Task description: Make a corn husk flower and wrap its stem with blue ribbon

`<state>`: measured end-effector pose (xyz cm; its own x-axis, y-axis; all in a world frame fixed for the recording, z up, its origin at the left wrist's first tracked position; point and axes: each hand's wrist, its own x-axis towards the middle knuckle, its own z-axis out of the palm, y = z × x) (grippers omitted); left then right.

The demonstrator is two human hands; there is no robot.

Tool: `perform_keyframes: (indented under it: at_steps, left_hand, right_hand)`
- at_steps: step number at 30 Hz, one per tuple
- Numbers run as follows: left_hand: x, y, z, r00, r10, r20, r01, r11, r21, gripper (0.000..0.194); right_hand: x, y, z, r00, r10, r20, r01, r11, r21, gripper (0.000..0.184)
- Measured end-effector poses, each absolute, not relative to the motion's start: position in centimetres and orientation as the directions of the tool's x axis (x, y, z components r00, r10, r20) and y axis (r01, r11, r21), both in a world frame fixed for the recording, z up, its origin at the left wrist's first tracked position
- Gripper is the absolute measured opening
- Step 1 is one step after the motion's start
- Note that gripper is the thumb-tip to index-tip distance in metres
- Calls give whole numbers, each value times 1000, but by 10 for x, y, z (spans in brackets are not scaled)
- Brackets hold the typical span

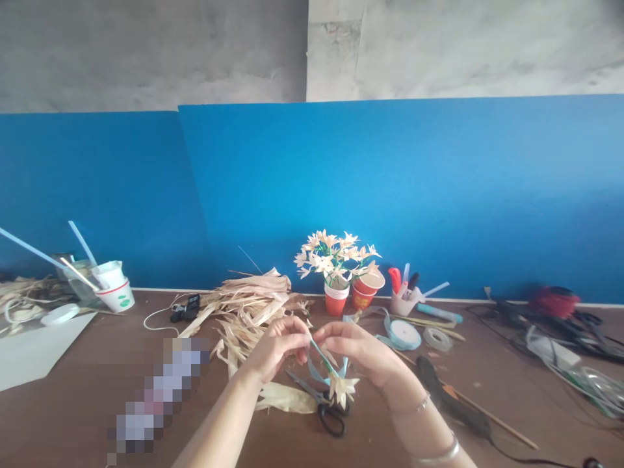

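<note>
My left hand (285,344) is closed in a pinch at the stem end of a handmade flower (342,389) with cream petals. The flower points down toward me, and its stem (322,355) looks light blue near my fingers and green by the bloom. From the right, my right hand (358,350) has its fingers closed at the same stem end; its fingertips are partly hidden. Light blue ribbon (345,367) hangs in a loop below the hands. Black-handled scissors (332,419) lie under the flower, beside a pale husk piece (287,398).
Dried corn husks (253,296) are heaped behind my left hand. Red paper cups (335,303) hold finished flowers (331,253). A ribbon spool (404,334), clear tape (437,338) and a cup of tools (404,300) stand right. A glue gun-like dark tool (448,396) and cables lie farther right.
</note>
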<state>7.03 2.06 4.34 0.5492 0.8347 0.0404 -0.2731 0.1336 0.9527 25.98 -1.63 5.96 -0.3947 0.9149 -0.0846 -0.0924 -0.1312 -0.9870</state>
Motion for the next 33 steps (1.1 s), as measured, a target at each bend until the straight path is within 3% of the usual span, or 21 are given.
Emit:
perform_keyframes:
  at_steps: [3,9,17,25,29,33]
  left_hand:
    - [71,20,44,552,833,38,-276,139,951,13]
    - [71,19,46,561,828,31,-284,157,946,14]
    - [70,19,46,563,826,28,-278,158,947,16]
    - [71,20,45,564,825,24,-253,145,957,13]
    - [69,21,44,602,798,5,-239,174,955,11]
    - [67,20,46,672,739,-38,-184,217,959,9]
  right_hand:
    - [262,-14,54,-398,907,-140,-93,-192,-977,28]
    - [258,-12,53,-318,946,-68,-145,-119,-982,21]
    - [258,-15,56,-340,936,-91,-134,-144,-980,21]
    - [256,-16,59,-314,945,-96,-40,-114,-993,22]
    - [256,-13,55,-273,961,-32,-47,-47,-998,33]
    - [257,-5,45,-229,971,-68,5,-69,-998,35]
